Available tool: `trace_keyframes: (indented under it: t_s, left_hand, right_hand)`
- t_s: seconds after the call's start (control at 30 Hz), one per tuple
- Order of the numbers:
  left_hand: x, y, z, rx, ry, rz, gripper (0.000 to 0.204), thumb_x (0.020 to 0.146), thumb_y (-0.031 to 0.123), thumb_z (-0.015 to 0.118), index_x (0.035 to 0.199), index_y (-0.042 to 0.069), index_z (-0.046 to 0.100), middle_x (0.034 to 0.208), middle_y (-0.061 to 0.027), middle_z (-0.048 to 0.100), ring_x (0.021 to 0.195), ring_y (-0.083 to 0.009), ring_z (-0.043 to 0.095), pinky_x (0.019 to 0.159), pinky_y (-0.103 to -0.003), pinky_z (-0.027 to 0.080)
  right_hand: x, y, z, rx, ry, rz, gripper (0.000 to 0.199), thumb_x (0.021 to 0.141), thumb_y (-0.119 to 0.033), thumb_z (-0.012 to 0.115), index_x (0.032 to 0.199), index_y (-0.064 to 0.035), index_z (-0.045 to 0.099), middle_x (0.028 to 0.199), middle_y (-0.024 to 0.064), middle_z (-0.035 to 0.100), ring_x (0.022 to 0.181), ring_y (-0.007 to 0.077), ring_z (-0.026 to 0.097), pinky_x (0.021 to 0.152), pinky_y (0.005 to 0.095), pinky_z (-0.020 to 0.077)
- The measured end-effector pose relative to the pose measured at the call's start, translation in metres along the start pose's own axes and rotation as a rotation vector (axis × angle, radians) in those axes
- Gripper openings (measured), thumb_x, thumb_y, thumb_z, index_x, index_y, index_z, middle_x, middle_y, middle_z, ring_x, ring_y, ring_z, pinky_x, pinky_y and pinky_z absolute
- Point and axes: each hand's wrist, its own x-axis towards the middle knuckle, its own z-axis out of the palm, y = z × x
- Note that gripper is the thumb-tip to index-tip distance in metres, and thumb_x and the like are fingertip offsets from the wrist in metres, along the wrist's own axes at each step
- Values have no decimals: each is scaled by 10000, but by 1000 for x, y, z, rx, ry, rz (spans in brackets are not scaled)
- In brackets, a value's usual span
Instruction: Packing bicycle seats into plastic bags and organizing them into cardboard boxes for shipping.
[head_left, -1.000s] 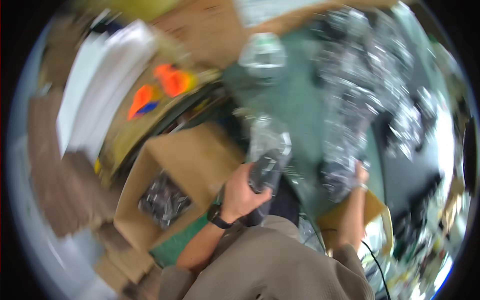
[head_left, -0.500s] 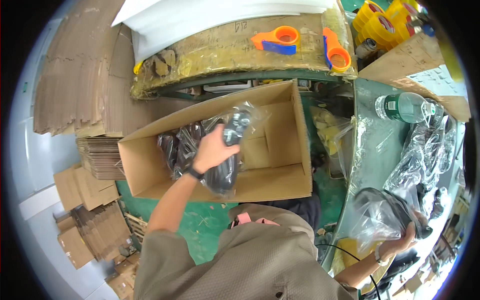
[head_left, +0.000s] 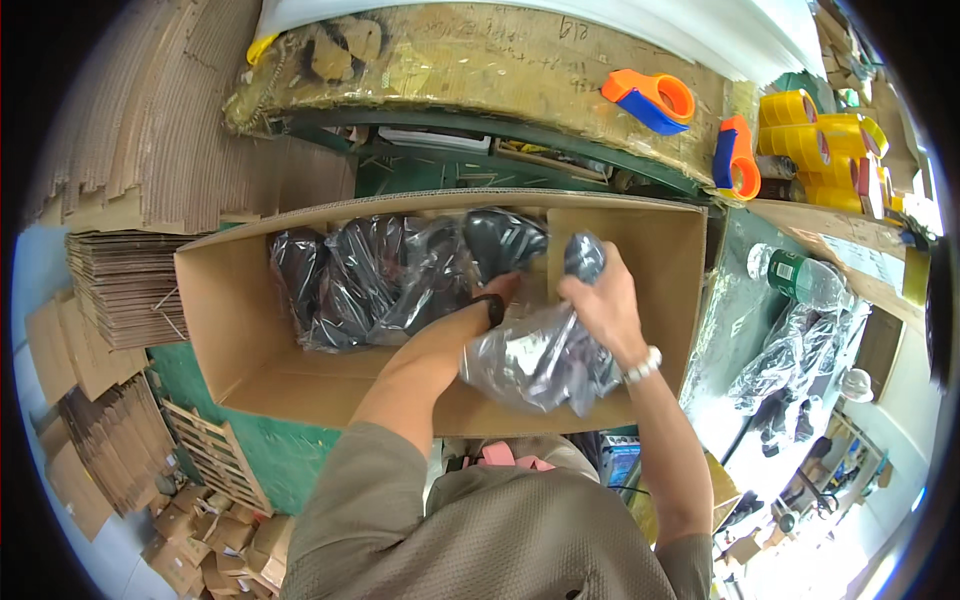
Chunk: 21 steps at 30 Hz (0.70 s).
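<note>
A long cardboard box [head_left: 690, 290] lies open in front of me, with several black items in clear plastic bags [head_left: 350, 270] side by side in its left part. My left hand [head_left: 508, 287] is down inside the box, against a bagged black item [head_left: 500, 240] near the far wall; its fingers are mostly hidden. Over the box's right half, my right hand [head_left: 608, 305] is closed round the rounded dark end of another bagged black item [head_left: 540, 365]. That item's bag hangs toward the near wall. What kind of item is in the bags I cannot make out.
Beyond the box is a worn bench [head_left: 480, 75] with two orange-and-blue tape dispensers [head_left: 655, 100]. Yellow tape rolls [head_left: 820, 140] sit at the far right. A plastic bottle [head_left: 800, 278] and more bagged items [head_left: 790, 355] lie on the right-hand table. Flat cardboard stacks [head_left: 130, 290] stand left.
My right hand has come from the right-hand table to over the box, bringing a bagged black item. My left hand has moved right and lower in the box. The view has shifted.
</note>
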Motion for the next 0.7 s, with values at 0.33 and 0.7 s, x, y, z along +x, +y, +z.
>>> trace_keyframes:
  t_s: [0.33,0.7]
  left_hand:
    - [-159,-86,-70,-1011,487,-356,473,825,175,617,1269,17,583,1391,-154,532,1389,-328,403,1149,-420,348]
    - [17,-16,-77,-1935,433,-887,1024,713,561,758,1466,6,341,1427,-247,461,1302,-355,479,1095,-443,388]
  right_hand:
    - [129,206,113,-1,81,156,542,739,-369,747,1087,16,589,970,254,706,970,400,685,852,469,516]
    - [-22,49,-11,135,24,-362,398,875,-215,685,1185,22,608,1141,238,640,1062,366,629,920,414,510]
